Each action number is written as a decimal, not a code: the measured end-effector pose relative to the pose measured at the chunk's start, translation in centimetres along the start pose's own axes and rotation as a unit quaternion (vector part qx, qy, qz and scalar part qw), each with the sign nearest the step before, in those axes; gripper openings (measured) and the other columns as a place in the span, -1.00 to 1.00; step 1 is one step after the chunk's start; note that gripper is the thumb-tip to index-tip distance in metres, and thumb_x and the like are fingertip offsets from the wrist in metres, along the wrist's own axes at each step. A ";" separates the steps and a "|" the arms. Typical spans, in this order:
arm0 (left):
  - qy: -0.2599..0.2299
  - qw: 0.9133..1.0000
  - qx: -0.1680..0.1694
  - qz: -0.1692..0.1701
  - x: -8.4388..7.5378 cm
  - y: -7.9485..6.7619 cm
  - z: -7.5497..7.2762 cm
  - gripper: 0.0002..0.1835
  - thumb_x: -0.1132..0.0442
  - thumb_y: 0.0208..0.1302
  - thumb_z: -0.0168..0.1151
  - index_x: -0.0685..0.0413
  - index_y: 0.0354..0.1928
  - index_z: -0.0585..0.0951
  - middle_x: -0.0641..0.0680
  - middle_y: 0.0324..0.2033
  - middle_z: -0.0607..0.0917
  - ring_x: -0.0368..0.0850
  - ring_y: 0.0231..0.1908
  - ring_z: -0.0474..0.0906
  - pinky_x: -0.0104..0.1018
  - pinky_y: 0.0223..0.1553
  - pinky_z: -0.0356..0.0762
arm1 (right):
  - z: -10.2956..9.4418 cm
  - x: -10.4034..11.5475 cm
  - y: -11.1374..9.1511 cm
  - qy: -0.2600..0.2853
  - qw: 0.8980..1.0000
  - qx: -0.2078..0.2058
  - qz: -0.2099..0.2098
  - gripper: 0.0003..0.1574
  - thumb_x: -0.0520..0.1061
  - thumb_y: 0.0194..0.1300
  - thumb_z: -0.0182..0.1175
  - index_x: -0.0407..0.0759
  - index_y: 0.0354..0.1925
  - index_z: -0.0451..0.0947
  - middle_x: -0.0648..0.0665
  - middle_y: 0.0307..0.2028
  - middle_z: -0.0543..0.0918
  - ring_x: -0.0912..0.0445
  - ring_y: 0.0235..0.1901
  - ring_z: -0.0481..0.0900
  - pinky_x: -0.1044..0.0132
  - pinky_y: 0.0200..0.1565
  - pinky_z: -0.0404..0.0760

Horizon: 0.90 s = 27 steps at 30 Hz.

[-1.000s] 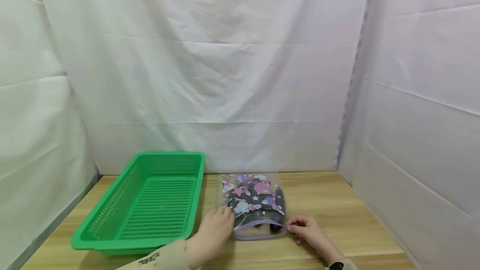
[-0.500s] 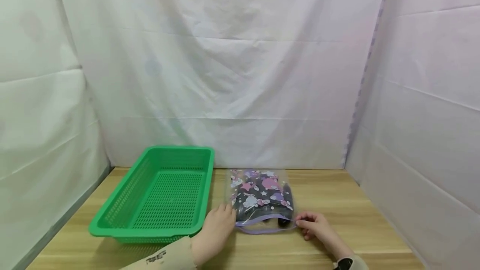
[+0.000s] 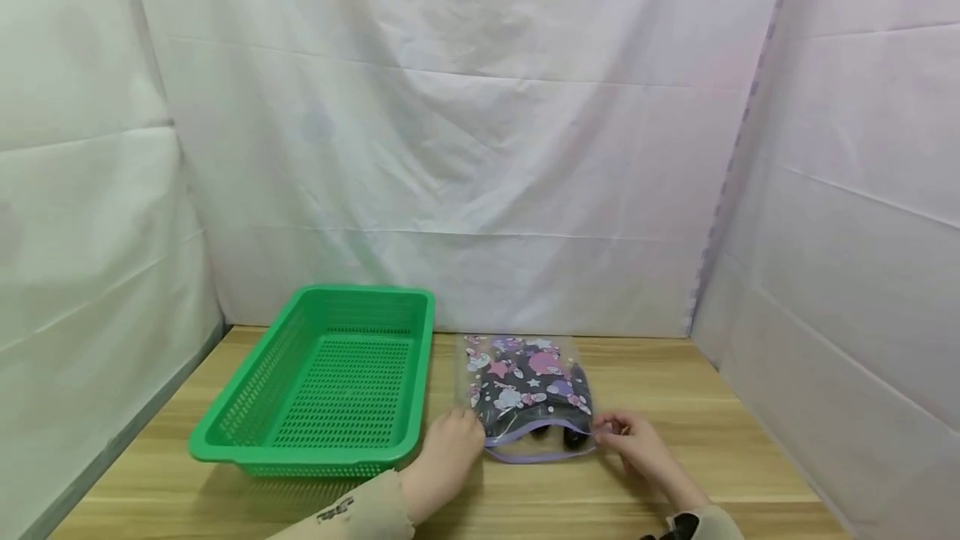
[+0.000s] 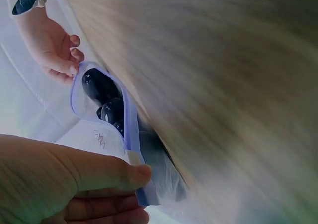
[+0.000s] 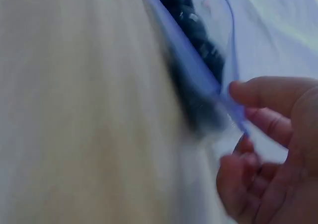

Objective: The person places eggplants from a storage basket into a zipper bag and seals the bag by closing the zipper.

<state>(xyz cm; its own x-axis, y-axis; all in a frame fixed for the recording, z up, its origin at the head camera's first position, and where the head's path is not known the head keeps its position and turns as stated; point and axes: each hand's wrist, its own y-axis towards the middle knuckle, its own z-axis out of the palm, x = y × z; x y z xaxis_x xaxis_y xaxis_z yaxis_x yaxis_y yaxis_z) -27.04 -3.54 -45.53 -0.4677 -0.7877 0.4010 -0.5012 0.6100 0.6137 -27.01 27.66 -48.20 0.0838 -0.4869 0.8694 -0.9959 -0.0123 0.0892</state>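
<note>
A clear zip bag (image 3: 525, 394) printed with stars and cartoon figures lies on the table, its purple-edged mouth gaping toward me. Several glossy black, rounded items (image 4: 102, 85) are inside; their kind is hard to tell. My left hand (image 3: 447, 452) pinches the left corner of the mouth. In the left wrist view, its thumb presses on the purple strip beside a white slider (image 4: 133, 158). At the opposite corner, my right hand (image 3: 636, 447) pinches the purple edge (image 5: 237, 110) between thumb and finger, the other fingers curled below.
A green perforated basket (image 3: 307, 452) stands left of the bag, close to my left forearm. Both sit on a wood-grain table (image 3: 652, 382). White cloth (image 3: 450, 148) hangs behind and along both sides.
The head view has shifted, so basket, bag and hands appear farther right and slightly higher. Both hands keep hold of the bag's corners, and its mouth stays gaping.
</note>
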 end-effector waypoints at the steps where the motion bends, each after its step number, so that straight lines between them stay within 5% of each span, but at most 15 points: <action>1: -0.005 1.000 -0.004 -0.001 0.0 0.0 0.1 -0.93 0.37 -0.26 0.21 0.05 -0.71 0.55 -0.03 -0.72 0.37 -0.20 -0.68 0.30 -0.40 -0.72 0.24 | 0.2 0.8 0.0 -0.044 0.999 -0.020 -0.019 -0.73 -0.16 -0.04 0.27 -0.20 -0.28 0.55 -0.12 -0.48 0.44 0.18 -0.66 0.30 0.34 -0.62 0.36; 6: -0.020 1.000 -0.016 -0.014 0.0 0.2 0.3 -0.93 0.39 -0.29 0.20 0.10 -0.73 0.53 -0.02 -0.74 0.36 -0.19 -0.71 0.28 -0.38 -0.76 0.22 | 2.1 5.0 -0.2 -0.216 0.966 -0.105 -0.096 -0.75 -0.07 -0.13 0.33 0.01 -0.35 0.59 -0.04 -0.32 0.46 0.12 -0.46 0.36 0.28 -0.45 0.33; 15: -0.042 0.998 -0.012 -0.036 0.1 0.3 0.4 -0.94 0.40 -0.25 0.19 0.12 -0.68 0.52 -0.01 -0.69 0.40 -0.18 -0.68 0.31 -0.37 -0.76 0.21 | 8.5 9.1 -0.5 -0.307 0.901 -0.118 -0.281 -0.81 0.00 -0.19 0.36 0.12 -0.47 0.60 0.20 -0.36 0.51 0.26 -0.32 0.42 0.24 -0.29 0.37; 22: -0.068 0.996 0.011 -0.051 0.3 0.8 0.0 -0.92 0.39 -0.22 0.23 0.07 -0.65 0.53 -0.01 -0.69 0.41 -0.15 -0.65 0.36 -0.35 -0.73 0.27 | 12.2 10.4 0.2 -0.376 0.865 -0.096 -0.319 -0.80 0.02 -0.20 0.34 0.10 -0.46 0.61 0.17 -0.41 0.53 0.22 -0.35 0.47 0.10 -0.25 0.32; 27: -0.086 0.994 0.023 -0.061 0.5 1.2 -0.7 -0.85 0.37 -0.18 0.30 0.05 -0.68 0.50 -0.01 -0.69 0.39 -0.14 -0.66 0.36 -0.33 -0.75 0.29 | 13.6 10.9 0.9 -0.397 0.849 -0.112 -0.329 -0.86 -0.01 -0.20 0.31 0.07 -0.64 0.51 0.16 -0.53 0.51 0.21 -0.45 0.47 0.06 -0.25 0.32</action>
<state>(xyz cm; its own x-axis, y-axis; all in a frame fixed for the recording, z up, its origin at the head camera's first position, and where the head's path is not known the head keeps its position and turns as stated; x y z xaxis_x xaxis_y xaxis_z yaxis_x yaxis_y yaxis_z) -27.31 -3.25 -44.12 -0.5172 -0.8318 0.2015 -0.5925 0.5178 0.6171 -27.45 10.52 -45.28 0.4824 -0.8759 0.0016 -0.7036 -0.3865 0.5963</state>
